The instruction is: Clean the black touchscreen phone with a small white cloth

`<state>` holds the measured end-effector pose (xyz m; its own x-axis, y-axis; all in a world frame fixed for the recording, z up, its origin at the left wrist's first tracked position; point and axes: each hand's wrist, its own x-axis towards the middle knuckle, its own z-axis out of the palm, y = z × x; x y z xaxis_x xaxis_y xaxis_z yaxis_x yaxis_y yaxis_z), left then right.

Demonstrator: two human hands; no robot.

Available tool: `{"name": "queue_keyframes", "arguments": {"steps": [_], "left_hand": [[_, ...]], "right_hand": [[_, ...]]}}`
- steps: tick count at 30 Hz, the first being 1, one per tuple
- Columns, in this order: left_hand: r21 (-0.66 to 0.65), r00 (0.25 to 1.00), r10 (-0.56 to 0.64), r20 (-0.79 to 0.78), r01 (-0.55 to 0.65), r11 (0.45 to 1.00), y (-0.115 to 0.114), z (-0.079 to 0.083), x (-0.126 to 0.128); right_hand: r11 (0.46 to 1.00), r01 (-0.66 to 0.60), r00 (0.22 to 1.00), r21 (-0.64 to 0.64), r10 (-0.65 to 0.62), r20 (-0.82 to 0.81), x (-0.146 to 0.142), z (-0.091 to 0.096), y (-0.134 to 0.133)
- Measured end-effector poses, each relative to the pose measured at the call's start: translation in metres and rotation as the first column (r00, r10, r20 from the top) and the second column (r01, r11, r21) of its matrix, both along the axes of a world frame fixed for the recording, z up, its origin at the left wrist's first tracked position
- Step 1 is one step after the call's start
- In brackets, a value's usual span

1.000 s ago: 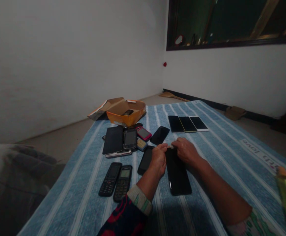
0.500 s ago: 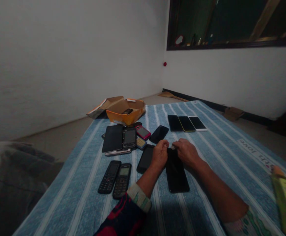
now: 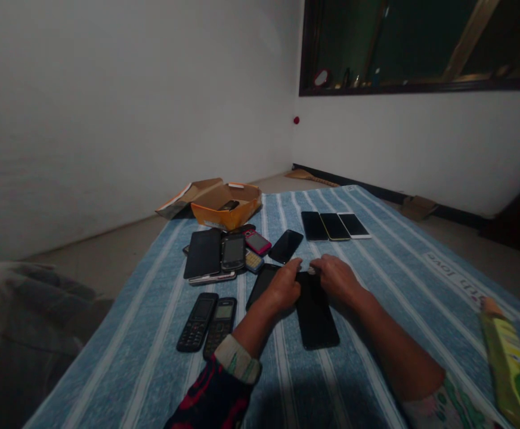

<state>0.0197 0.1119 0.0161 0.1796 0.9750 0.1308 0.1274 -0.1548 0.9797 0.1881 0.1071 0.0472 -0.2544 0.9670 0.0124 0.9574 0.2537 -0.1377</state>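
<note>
A large black smartphone lies screen up on the blue striped cloth in front of me. My left hand rests on its top left corner, fingers stretched out flat. At the phone's top edge my right hand has its fingers curled and pinched together. Another black smartphone lies just left of my left hand, partly under it.
Two black keypad phones lie at the near left. A pile of several phones sits behind them, with an orange cardboard box beyond. Three smartphones lie in a row farther back. A yellow-green packet is at right.
My left hand has gone from a pinch at the phone's top edge to lying flat on its corner. The right hand keeps its pinch. The view shifted slightly.
</note>
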Motion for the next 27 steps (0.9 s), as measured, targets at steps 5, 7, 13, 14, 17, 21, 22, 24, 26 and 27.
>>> {"name": "queue_keyframes", "arguments": {"steps": [5,7,13,14,17,21,22,24,26,27], "left_hand": [[-0.008,0.980,-0.181,-0.083,0.181,0.984,-0.005,0.009,-0.014],[-0.008,0.948,-0.274,-0.163,0.277,0.961,-0.005,0.011,-0.018],[0.005,0.879,-0.384,-0.283,0.402,0.916,0.000,0.012,-0.026],[0.009,0.872,-0.389,-0.296,0.410,0.912,0.001,0.011,-0.027],[0.015,0.844,-0.413,-0.344,0.444,0.896,0.002,0.009,-0.028],[0.009,0.817,-0.424,-0.390,0.464,0.886,0.005,0.007,-0.027],[0.008,0.816,-0.426,-0.391,0.466,0.885,0.005,0.007,-0.027],[0.011,0.818,-0.427,-0.385,0.466,0.884,0.006,0.007,-0.028],[0.006,0.813,-0.429,-0.394,0.469,0.883,0.006,0.007,-0.028],[-0.003,0.803,-0.433,-0.409,0.473,0.881,0.006,0.007,-0.028]], "right_hand": [[0.999,0.006,1.000,-0.031,-0.007,-0.012,-0.004,-0.004,-0.002],[0.999,-0.003,0.999,-0.050,0.001,-0.035,0.000,-0.004,-0.004],[0.992,-0.041,0.968,-0.119,0.011,-0.249,0.011,-0.003,-0.019],[0.991,-0.050,0.960,-0.125,0.013,-0.281,0.013,-0.003,-0.022],[0.986,-0.081,0.943,-0.146,0.028,-0.331,0.016,-0.004,-0.037],[0.983,-0.086,0.948,-0.161,0.031,-0.315,0.018,-0.005,-0.061],[0.982,-0.088,0.950,-0.165,0.032,-0.312,0.018,-0.004,-0.067],[0.978,-0.099,0.948,-0.183,0.037,-0.315,0.018,-0.002,-0.078],[0.969,-0.126,0.939,-0.215,0.047,-0.341,0.020,0.001,-0.086],[0.961,-0.147,0.929,-0.235,0.052,-0.367,0.021,0.002,-0.088]]}}
